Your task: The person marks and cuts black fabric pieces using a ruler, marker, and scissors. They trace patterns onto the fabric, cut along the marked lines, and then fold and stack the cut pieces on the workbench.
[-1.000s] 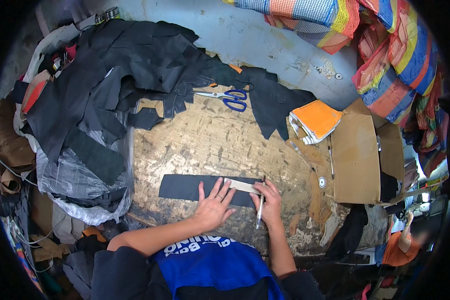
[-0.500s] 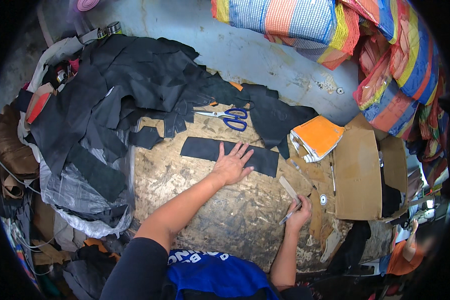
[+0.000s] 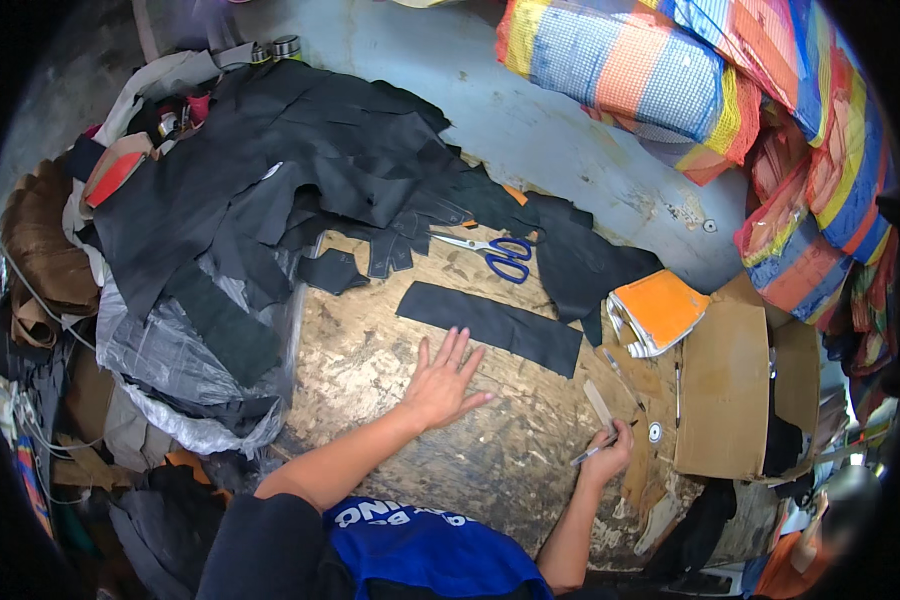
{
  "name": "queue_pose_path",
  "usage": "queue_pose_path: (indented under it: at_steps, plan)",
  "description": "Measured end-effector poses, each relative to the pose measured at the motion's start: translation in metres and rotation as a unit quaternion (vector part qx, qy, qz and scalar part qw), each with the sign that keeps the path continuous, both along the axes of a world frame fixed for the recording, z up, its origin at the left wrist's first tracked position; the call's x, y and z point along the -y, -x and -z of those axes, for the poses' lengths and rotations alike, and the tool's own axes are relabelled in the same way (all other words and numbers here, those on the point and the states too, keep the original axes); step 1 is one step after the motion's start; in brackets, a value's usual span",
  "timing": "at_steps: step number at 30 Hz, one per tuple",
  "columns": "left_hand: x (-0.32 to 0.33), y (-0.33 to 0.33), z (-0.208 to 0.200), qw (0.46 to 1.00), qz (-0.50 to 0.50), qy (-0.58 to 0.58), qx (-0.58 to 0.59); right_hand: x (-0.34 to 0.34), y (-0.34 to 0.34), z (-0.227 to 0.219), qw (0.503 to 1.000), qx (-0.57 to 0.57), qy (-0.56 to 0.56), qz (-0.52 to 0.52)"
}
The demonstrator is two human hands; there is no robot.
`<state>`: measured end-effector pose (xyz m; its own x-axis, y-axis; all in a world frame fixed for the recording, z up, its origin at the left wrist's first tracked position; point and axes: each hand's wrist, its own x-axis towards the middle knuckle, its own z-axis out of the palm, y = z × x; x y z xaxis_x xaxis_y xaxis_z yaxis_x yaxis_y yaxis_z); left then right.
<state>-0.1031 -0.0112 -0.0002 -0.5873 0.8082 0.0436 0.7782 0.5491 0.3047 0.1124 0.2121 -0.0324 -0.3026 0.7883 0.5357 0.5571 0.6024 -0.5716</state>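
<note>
A rectangular strip of black leather-like material (image 3: 490,325) lies flat and slightly slanted across the middle of the worn wooden table (image 3: 360,350). My left hand (image 3: 442,388) is open, fingers spread, with its fingertips at the strip's near edge. Farther right, my right hand (image 3: 607,457) is closed around a slim silver pen (image 3: 583,457). A pale flat strip (image 3: 598,404) extends beyond its fingers; whether they also grip it I cannot tell. Beyond the black strip are scissors (image 3: 507,258) with blue handles, blades pointing left.
Black material (image 3: 300,150) is heaped at the far left, over clear plastic (image 3: 170,350). At right are an orange-topped stack (image 3: 660,305), a cardboard box (image 3: 725,390), another pen (image 3: 678,390) and a small white disc (image 3: 655,431). Striped woven bags (image 3: 620,65) bulge at the upper right.
My left hand has come off the black strip toward me, down to its near edge. The right hand still holds the pen. The whole view has shifted a little.
</note>
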Motion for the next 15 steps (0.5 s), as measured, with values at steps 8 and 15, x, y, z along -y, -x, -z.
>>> queue_pose_path:
  at_steps: [8, 15]
  plan:
    - [0.094, -0.048, -0.014, 0.998, 0.015, 0.067, 0.011, 0.001, -0.001, 0.002, 1.000, -0.008, 0.002, -0.014]
    - [0.103, 0.019, -0.024, 0.948, -0.108, -0.239, 0.181, 0.001, -0.002, 0.001, 1.000, 0.000, -0.010, -0.016]
